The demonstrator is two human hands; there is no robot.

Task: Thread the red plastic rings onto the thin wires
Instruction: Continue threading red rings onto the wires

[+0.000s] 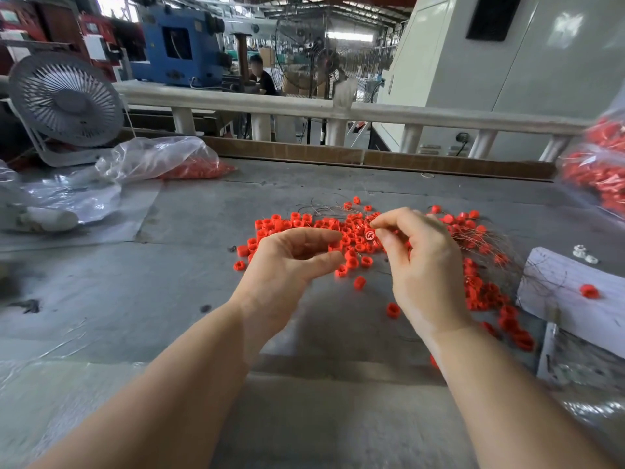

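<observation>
Left hand (pixel 291 262): raised above the grey bench (pixel 169 299), thumb and forefinger curved toward each other with a gap between them, holding nothing. Right hand (pixel 419 265): raised just beside the left, thumb and forefinger tips pinched together at its upper left; what they pinch is too fine to make out, possibly a wire. Red plastic rings (pixel 351 231): a loose heap lying on the bench directly beyond and beneath both hands, with strays trailing off past the right wrist and a few singles between the two hands. One ring (pixel 369 235) with a pale top face lies just beside the right forefinger tip. Thin wires (pixel 480 242): a tangled bundle on the bench behind and to the right of the right hand, lying over the rings; more strands beyond the heap. White board (pixel 575 299): right of the right hand, carrying a single red ring (pixel 589 291). Clear plastic bag (pixel 162 160) holding red rings: far beyond the left hand. Second bag of rings (pixel 598 174): far right edge. Grey desk fan (pixel 66 99): far left, beyond the bag.
</observation>
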